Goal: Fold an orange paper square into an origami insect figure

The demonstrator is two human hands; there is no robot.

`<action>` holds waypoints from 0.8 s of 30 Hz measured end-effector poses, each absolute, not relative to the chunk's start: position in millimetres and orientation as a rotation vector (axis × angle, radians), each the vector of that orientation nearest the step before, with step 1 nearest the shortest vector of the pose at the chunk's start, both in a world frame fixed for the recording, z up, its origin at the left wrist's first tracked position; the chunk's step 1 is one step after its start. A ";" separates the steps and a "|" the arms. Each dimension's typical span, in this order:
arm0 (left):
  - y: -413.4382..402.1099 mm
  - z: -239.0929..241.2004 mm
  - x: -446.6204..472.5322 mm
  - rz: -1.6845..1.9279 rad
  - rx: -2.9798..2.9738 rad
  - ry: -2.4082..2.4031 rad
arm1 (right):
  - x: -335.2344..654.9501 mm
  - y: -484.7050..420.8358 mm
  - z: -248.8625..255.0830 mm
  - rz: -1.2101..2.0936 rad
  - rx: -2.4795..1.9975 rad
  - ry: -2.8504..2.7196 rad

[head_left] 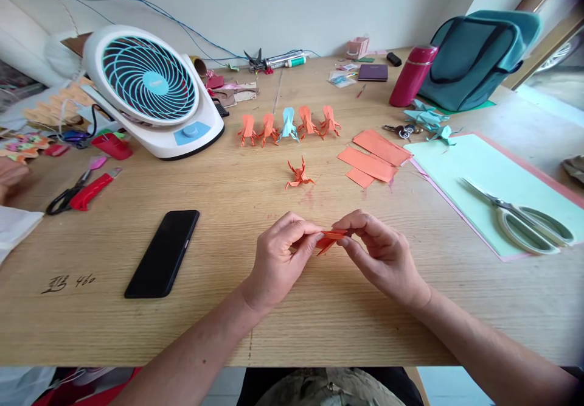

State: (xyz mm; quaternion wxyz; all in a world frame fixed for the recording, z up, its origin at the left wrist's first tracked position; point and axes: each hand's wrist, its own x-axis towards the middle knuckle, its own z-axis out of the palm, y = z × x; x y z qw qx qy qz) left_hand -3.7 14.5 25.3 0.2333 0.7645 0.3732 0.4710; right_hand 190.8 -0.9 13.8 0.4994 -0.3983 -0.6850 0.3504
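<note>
While the left hand (283, 260) and right hand (387, 259) pinch a small orange paper (325, 245) between them, thumbs and fingers closed on its two ends above the near part of the table (223, 211), folding looks to be the step in hand; a next crease likely calls for light, even thumb pressure. The paper seems thin and crisp, with a sharp point. Beyond it on the wood grain sit a spiky orange figure (298, 176), a row of five figures (288, 123) — four orange, one blue — and flat, straight-edged strips (367, 162).

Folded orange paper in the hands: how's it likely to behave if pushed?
The folded orange paper is probably very light, being small and thin. Its upper edge looks layered, so may resist bending; the flap jutting below could crumple easily.
</note>
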 end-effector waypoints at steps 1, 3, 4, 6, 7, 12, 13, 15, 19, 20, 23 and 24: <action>14.5 25.7 -3.6 1.299 2.102 1.031 | 190.7 -0.5 14.3 0.853 -0.952 -1.670; 14.2 26.3 -3.3 1.307 2.104 1.039 | 190.4 0.1 14.1 0.853 -0.946 -1.675; 14.1 26.4 -3.2 1.310 2.109 1.039 | 190.3 0.2 13.4 0.854 -0.950 -1.666; 13.8 26.1 -3.1 1.311 2.136 1.031 | 190.2 0.1 11.1 0.859 -0.971 -1.641; 13.7 25.7 -3.2 1.314 2.156 1.024 | 190.2 0.0 9.9 0.861 -0.984 -1.630; 13.0 22.4 -4.9 1.333 2.293 0.990 | 189.6 0.2 7.4 0.886 -0.981 -1.588; 12.7 21.9 -5.2 1.330 2.319 0.995 | 189.4 0.4 7.6 0.895 -0.974 -1.578; 11.8 21.6 -5.4 1.324 2.363 1.008 | 188.9 0.7 8.0 0.906 -0.966 -1.562; 10.3 22.2 -4.2 1.289 2.316 0.992 | 188.2 0.8 8.3 0.894 -0.945 -1.573; 10.3 22.5 -3.7 1.275 2.268 0.979 | 188.1 0.6 8.2 0.890 -0.940 -1.581; 10.8 23.1 -2.4 1.264 2.145 0.963 | 187.5 -0.3 7.6 0.884 -0.936 -1.583; 10.9 23.3 -2.0 1.271 2.132 0.969 | 187.2 -0.7 7.6 0.869 -0.934 -1.579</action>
